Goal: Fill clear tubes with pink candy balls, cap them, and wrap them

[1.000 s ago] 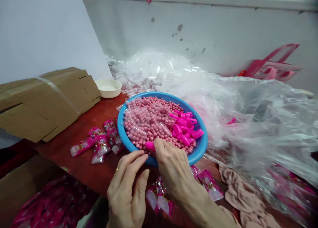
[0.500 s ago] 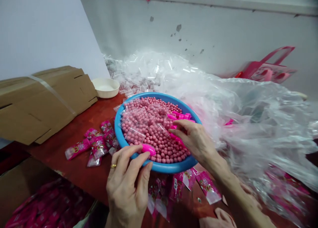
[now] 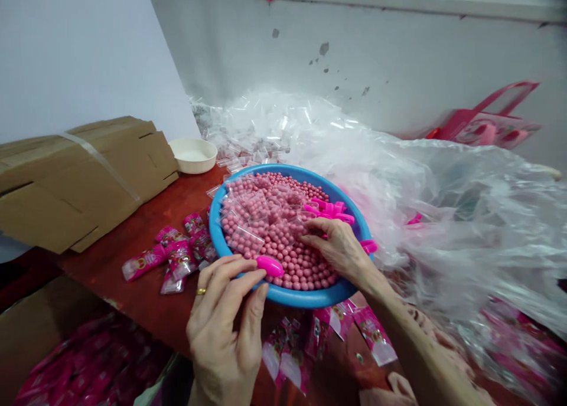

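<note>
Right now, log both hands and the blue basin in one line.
left hand: at pink plastic piece, grip unclear | right hand: over pink beads, hold unclear | blue basin: beads, clear packets, other pink pieces

My right hand (image 3: 343, 249) masked some pink pieces (image 3: 330, 210) inside the right rim of the blue basin (image 3: 305, 299); its grip I couldn't tell. My left hand (image 3: 225, 317) hid one end of a lone pink piece (image 3: 269, 267) at the near rim. Print on packets (image 3: 375, 335) before that rim: unreadable. Cardboard (image 3: 84, 182), left edge of the red table (image 3: 190, 196): cut off.
</note>
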`<state>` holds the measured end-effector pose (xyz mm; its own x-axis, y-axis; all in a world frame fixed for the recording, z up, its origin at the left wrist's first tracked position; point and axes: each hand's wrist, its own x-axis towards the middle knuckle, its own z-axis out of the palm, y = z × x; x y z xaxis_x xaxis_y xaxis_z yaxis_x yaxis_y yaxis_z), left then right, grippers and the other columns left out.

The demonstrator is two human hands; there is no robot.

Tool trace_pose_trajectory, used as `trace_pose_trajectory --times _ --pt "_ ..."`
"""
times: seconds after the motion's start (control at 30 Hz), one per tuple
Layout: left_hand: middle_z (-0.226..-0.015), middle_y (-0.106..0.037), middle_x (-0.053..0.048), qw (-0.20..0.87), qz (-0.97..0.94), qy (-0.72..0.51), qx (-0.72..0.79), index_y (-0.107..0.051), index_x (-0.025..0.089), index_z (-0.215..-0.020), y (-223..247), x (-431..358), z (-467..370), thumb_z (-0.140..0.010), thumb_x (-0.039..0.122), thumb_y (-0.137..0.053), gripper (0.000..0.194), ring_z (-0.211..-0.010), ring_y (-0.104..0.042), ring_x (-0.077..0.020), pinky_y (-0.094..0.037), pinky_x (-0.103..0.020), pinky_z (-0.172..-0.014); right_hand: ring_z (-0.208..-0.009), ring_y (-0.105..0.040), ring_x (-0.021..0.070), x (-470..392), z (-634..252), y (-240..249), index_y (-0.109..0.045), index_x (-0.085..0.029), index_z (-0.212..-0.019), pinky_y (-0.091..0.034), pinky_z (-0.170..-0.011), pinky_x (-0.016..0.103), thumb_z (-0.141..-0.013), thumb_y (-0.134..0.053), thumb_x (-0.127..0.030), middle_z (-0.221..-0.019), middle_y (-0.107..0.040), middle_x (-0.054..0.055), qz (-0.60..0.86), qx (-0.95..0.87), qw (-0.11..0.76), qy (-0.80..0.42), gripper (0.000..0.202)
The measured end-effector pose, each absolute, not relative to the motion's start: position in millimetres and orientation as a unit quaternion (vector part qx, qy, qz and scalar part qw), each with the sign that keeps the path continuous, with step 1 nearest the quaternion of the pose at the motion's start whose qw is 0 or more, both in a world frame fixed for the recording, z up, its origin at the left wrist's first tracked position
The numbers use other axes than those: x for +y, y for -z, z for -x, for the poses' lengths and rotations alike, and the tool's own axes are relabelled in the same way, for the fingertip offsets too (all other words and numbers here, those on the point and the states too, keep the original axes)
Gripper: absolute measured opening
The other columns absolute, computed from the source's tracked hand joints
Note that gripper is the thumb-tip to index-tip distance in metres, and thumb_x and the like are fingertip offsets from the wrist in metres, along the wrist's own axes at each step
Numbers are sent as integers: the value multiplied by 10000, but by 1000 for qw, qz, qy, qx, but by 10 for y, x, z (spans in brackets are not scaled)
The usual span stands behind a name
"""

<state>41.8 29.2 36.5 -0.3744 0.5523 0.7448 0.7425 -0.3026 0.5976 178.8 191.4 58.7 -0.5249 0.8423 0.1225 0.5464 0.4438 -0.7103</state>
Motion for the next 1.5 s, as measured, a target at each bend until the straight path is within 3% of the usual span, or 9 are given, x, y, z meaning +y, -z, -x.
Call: trace_pose_trajectory --times 0.33,0.53,0.63,0.73,0.87,0.97,1.13,1.3,1.5 --pt "-911 -674 -12 8 527 630 -570 -668 172 -893 -575 357 -562 -806 52 -605 162 -872 -612 -143 -483 -289 -827 -625 -572 107 1653 -1907 -619 -630 -187 -768 -470 -622 245 -617 -738 -435 -699 -633 -15 418 -614 361 -563 311" --pt "-1117 -649 -53 -97 492 625 -598 -575 183 -1150 -598 568 -701 -833 197 -614 320 -960 -627 -168 -523 -298 -840 -587 -582 81 1416 -1901 -668 -683 -200 -742 -489 -579 196 -573 -819 -328 -659 -643 -34 383 -547 383 -638 252" --pt "-1087 -655 -38 -199 488 615 -586 -572 217 -1124 -628 673 -746 -843 200 -594 282 -914 -643 -178 -544 -333 -796 -615 -607 96 1344 -1925 -727 -709 -208 -771 -504 -598 213 -635 -790 -285 -703 -682 -16 340 -557 355 -670 177" --pt "-882 -679 15 -247 492 622 -557 -614 241 -956 -656 722 -740 -849 161 -578 139 -790 -658 -153 -551 -300 -720 -673 -638 126 1392 -2030 -762 -721 -224 -811 -525 -653 260 -663 -759 -289 -775 -713 -2 331 -616 343 -627 166" --pt "-835 -697 34 -245 446 670 -541 -625 260 -939 -669 696 -660 -833 207 -622 118 -758 -666 -129 -549 -244 -705 -767 -647 193 1660 -2237 -710 -706 -195 -870 -522 -725 349 -722 -666 -361 -857 -715 50 440 -724 407 -341 225" --pt "-845 -703 37 -248 415 684 -547 -638 261 -931 -697 639 -645 -812 202 -649 133 -750 -662 -114 -547 -200 -679 -798 -628 232 1820 -2269 -641 -702 -185 -802 -480 -798 407 -733 -616 -302 -845 -701 76 469 -751 400 -238 160" --pt "-812 -712 42 -309 416 688 -508 -644 256 -943 -710 582 -832 -820 183 -637 143 -724 -675 -108 -552 -181 -666 -828 -606 279 1801 -2093 -565 -622 -209 -605 -422 -859 457 -665 -617 -199 -732 -671 77 464 -784 341 -230 62" --pt "-829 -700 2 -378 418 663 -493 -631 215 -927 -575 676 -984 -853 203 -586 88 -764 -664 -144 -558 -259 -724 -737 -596 228 1797 -2038 -556 -587 -208 -686 -461 -754 402 -686 -623 -237 -729 -657 52 460 -783 323 -268 46" --pt "-837 -688 -9 -361 451 642 -505 -609 231 -986 -489 754 -1025 -877 194 -526 142 -794 -659 -172 -552 -327 -750 -625 -606 136 1732 -2204 -733 -619 -181 -855 -508 -569 260 -727 -650 -433 -740 -660 21 426 -733 338 -409 285"
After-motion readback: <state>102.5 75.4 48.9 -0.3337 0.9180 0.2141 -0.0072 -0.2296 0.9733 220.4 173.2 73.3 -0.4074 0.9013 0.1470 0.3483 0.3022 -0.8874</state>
